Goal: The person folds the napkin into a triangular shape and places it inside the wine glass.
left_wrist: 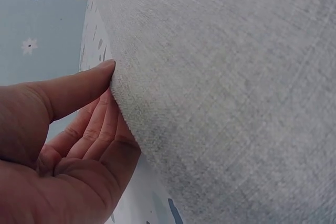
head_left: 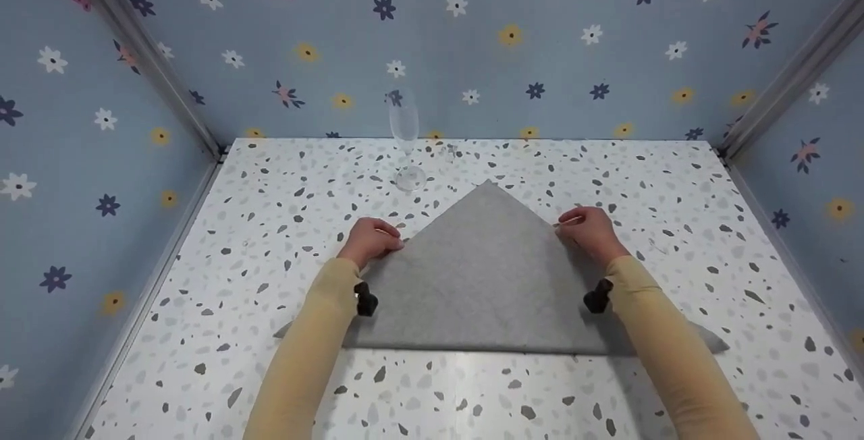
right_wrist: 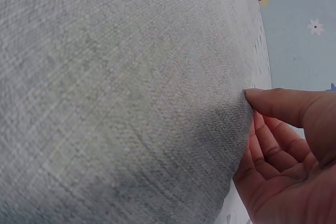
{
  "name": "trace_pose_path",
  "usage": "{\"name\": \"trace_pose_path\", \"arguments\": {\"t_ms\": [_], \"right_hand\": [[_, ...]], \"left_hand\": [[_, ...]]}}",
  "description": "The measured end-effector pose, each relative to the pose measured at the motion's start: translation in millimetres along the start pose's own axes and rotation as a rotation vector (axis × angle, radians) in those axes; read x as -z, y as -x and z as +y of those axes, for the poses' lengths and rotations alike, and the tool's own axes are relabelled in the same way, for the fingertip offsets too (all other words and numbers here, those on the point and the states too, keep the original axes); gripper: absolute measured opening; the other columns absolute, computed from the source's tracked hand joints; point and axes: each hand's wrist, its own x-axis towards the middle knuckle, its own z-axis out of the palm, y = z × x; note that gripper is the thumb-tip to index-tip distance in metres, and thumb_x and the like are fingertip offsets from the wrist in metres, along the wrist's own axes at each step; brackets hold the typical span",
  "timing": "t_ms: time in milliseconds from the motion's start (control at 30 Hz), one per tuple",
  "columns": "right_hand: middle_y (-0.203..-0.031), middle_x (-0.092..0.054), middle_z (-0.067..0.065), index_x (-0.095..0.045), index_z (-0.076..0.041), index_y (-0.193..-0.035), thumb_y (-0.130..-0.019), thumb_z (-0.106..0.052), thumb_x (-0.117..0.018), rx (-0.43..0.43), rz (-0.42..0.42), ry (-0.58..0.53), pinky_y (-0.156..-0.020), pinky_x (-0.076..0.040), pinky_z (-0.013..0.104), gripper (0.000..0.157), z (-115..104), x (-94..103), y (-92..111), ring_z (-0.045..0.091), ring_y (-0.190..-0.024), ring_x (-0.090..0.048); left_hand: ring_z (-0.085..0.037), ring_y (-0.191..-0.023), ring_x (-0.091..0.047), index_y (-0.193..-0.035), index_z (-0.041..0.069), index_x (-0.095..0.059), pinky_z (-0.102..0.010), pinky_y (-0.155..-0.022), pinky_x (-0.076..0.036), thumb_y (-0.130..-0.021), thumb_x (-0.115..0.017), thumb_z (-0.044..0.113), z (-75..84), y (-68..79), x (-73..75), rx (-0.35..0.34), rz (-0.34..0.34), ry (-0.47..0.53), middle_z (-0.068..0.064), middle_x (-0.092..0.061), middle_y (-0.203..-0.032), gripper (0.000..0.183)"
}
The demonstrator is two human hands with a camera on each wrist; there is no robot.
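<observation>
A grey cloth (head_left: 472, 271), folded into a triangle, lies on the speckled table with its tip pointing to the back and a long straight fold along the front. At its left sloping edge my left hand (head_left: 372, 240) pinches the fabric between thumb and fingers. On the opposite slope my right hand (head_left: 591, 232) pinches the edge likewise. Both wrist views show the thumb on top of the cloth's edge, with fingertips hidden beneath the weave. The cloth's two side corners stick out beyond my forearms, which cover part of it.
Behind the cloth, left of its tip, a clear stemmed glass (head_left: 405, 129) stands upright on the terrazzo-patterned table (head_left: 270, 224). Blue walls (head_left: 459, 55) with flowers and butterflies close off the back and both sides. A black wrist mount (head_left: 365, 299) sits at each sleeve.
</observation>
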Motion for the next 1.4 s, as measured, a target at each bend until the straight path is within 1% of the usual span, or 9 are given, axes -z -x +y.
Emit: {"name": "trace_pose_path", "arguments": {"t_ms": [333,433,533,700,833,967,1233,1333,1400], "right_hand": [[-0.107,-0.062,0.015,-0.061,0.002,-0.116,-0.086,-0.014,-0.068,0.004,0.033,0.034,-0.073,-0.045,0.028,0.035,0.6,-1.8,0.2,0.020,-0.090,-0.055],[-0.107,-0.059,0.012,-0.060,0.000,-0.118,-0.090,-0.016,-0.065,-0.005,0.011,0.006,-0.072,-0.045,0.028,0.033,2.5,1.7,1.9,0.019,-0.089,-0.054],[-0.108,-0.057,0.012,-0.059,0.000,-0.120,-0.092,-0.018,-0.062,-0.011,-0.023,-0.013,-0.072,-0.046,0.027,0.034,6.9,8.5,6.1,0.018,-0.088,-0.053],[-0.113,-0.062,0.015,-0.057,0.000,-0.124,-0.090,-0.019,-0.065,0.004,-0.072,0.045,-0.072,-0.047,0.027,0.039,16.0,20.8,15.4,0.017,-0.088,-0.057],[-0.116,-0.062,0.017,-0.056,-0.001,-0.125,-0.088,-0.019,-0.069,0.014,-0.082,0.052,-0.073,-0.047,0.027,0.043,20.9,24.1,19.4,0.017,-0.090,-0.058],[-0.115,-0.063,0.017,-0.056,0.000,-0.124,-0.087,-0.018,-0.071,0.010,-0.056,0.034,-0.071,-0.048,0.026,0.044,23.3,23.0,20.8,0.016,-0.089,-0.060],[-0.108,-0.065,0.017,-0.057,0.002,-0.121,-0.084,-0.014,-0.074,0.032,-0.002,0.019,-0.068,-0.050,0.025,0.043,28.6,22.7,21.1,0.014,-0.084,-0.062],[-0.105,-0.064,0.017,-0.057,0.003,-0.120,-0.085,-0.012,-0.071,0.048,0.010,0.039,-0.067,-0.050,0.025,0.040,31.8,25.8,23.0,0.015,-0.081,-0.062],[-0.105,-0.063,0.016,-0.057,0.003,-0.119,-0.088,-0.012,-0.068,0.059,0.012,0.060,-0.066,-0.050,0.025,0.037,32.7,28.5,26.0,0.016,-0.082,-0.061]], "left_hand": [[-0.013,-0.076,-0.057,-0.103,-0.001,-0.066,-0.024,-0.066,-0.048,-0.077,-0.078,0.007,-1.8,3.1,0.2,0.017,0.029,0.053,-0.007,-0.061,-0.091,0.030],[-0.013,-0.076,-0.060,-0.104,-0.001,-0.066,-0.025,-0.067,-0.050,-0.078,-0.078,0.006,-1.5,4.8,2.1,0.021,0.027,0.082,-0.007,-0.062,-0.091,0.030],[-0.015,-0.076,-0.063,-0.106,-0.002,-0.064,-0.028,-0.070,-0.053,-0.078,-0.077,0.004,-2.7,7.4,5.1,0.026,-0.001,0.107,-0.008,-0.064,-0.091,0.031],[-0.014,-0.074,-0.063,-0.107,-0.002,-0.064,-0.032,-0.073,-0.053,-0.076,-0.078,0.001,-6.7,12.1,11.5,0.022,-0.038,0.055,-0.007,-0.066,-0.087,0.034],[-0.013,-0.073,-0.062,-0.106,-0.002,-0.063,-0.032,-0.074,-0.052,-0.075,-0.079,0.000,-10.0,13.5,14.1,-0.005,-0.027,0.015,-0.007,-0.067,-0.089,0.035],[-0.013,-0.074,-0.062,-0.104,0.000,-0.064,-0.030,-0.073,-0.050,-0.075,-0.080,0.002,-13.6,13.5,14.7,0.000,-0.007,0.001,-0.007,-0.067,-0.090,0.034],[-0.011,-0.068,-0.062,-0.101,-0.003,-0.064,-0.025,-0.064,-0.049,-0.070,-0.083,0.002,-17.1,13.1,13.0,-0.045,0.071,-0.016,-0.007,-0.066,-0.084,0.037],[-0.013,-0.068,-0.061,-0.100,-0.003,-0.063,-0.026,-0.063,-0.048,-0.069,-0.083,0.003,-16.6,15.9,11.6,-0.064,0.113,-0.063,-0.008,-0.066,-0.084,0.037],[-0.016,-0.070,-0.061,-0.099,-0.002,-0.063,-0.029,-0.064,-0.048,-0.070,-0.082,0.002,-14.8,18.5,9.3,-0.105,0.143,-0.114,-0.009,-0.065,-0.084,0.035]]}}
